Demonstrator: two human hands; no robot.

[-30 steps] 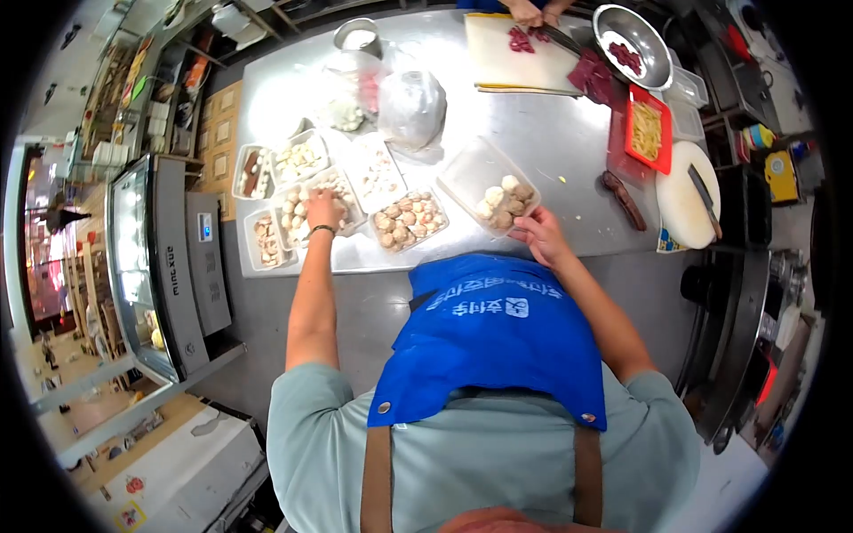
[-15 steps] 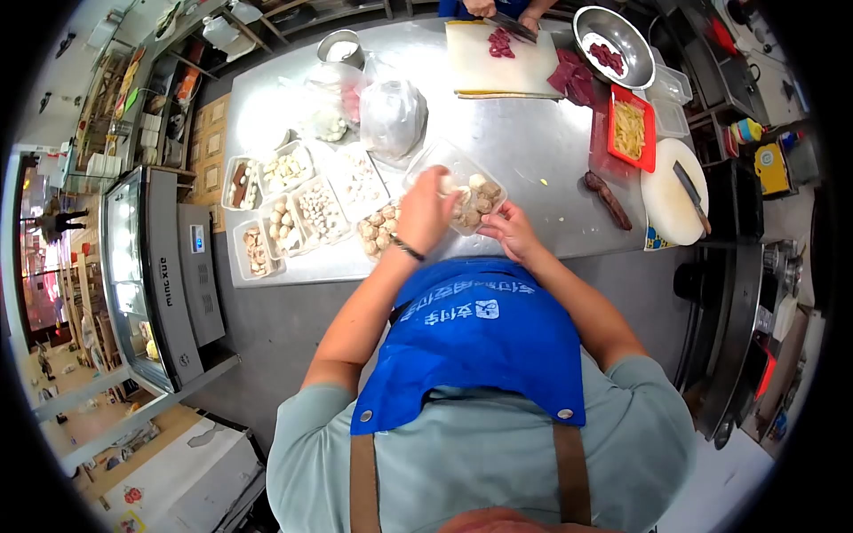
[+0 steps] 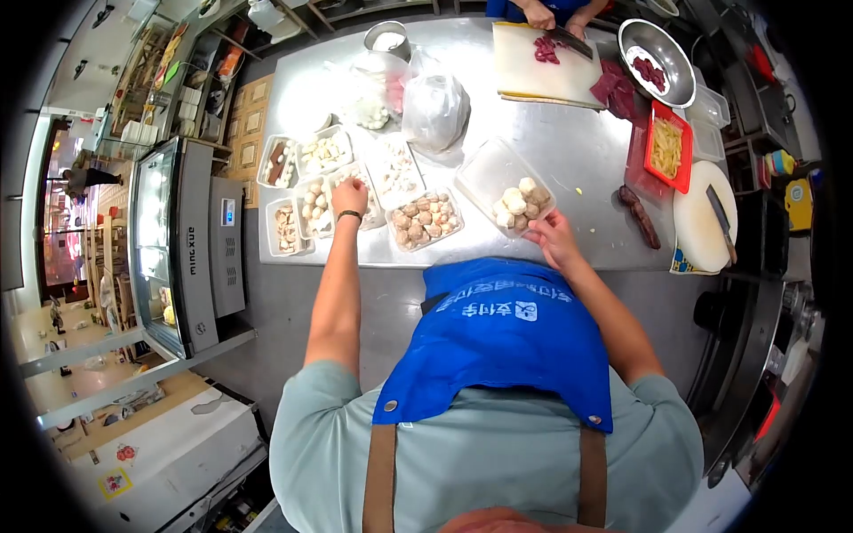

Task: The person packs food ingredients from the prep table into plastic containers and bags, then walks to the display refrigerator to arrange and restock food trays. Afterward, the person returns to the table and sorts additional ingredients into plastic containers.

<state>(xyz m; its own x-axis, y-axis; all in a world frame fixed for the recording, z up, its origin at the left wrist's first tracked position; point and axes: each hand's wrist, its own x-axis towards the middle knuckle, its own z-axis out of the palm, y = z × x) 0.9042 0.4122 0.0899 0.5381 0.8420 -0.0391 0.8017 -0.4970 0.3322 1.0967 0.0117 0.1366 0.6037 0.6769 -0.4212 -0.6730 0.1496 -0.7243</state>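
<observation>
My left hand (image 3: 350,197) is over a container of small pale balls (image 3: 370,213), its fingers drawn together; whatever they pinch is too small to make out. My right hand (image 3: 553,238) grips the near right corner of a clear plastic container (image 3: 482,171). White and brownish balls (image 3: 521,204) lie in that container's near end. Between my hands sits a container of brown balls (image 3: 425,220). Left of my left hand are a container of round balls (image 3: 314,207) and one of sliced pieces (image 3: 286,227).
Across the metal table (image 3: 569,160), a co-worker's hands hold a knife (image 3: 569,41) over red meat on a white board (image 3: 533,75). Plastic bags (image 3: 434,111) stand at centre back. On the right are a red tray (image 3: 666,147), a dark sausage (image 3: 640,218) and a round board (image 3: 702,226).
My left hand has moved from above the clear container back left to the small pale balls. More white balls show in the clear container than a second ago. My right hand stays at its corner.
</observation>
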